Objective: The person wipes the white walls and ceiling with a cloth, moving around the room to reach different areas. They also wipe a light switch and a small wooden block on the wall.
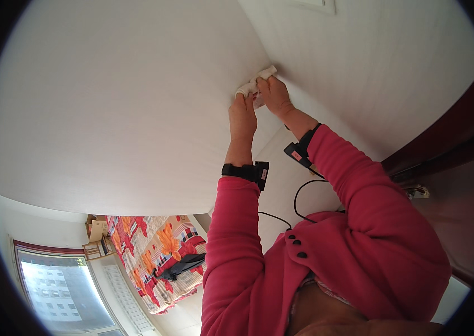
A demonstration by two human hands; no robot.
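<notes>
Both my arms reach up in pink sleeves toward a white wall (136,112). A crumpled white cloth (248,88) is stretched between my hands, close to the corner where two wall surfaces meet. My left hand (242,119) grips the cloth's left end, its fingers closed round it. Just to the right, my right hand (275,95) pinches the other end, which sticks out past the fingertips. Whether the cloth touches the wall I cannot tell. Black straps with small boxes circle both wrists.
At lower left are a bed with a flowered cover (164,252), a dark item (184,266) on it, a window (63,291) and a radiator (125,291). A dark red door (455,218) with a metal handle (418,192) is at right. Black cables (296,199) hang from my wrists.
</notes>
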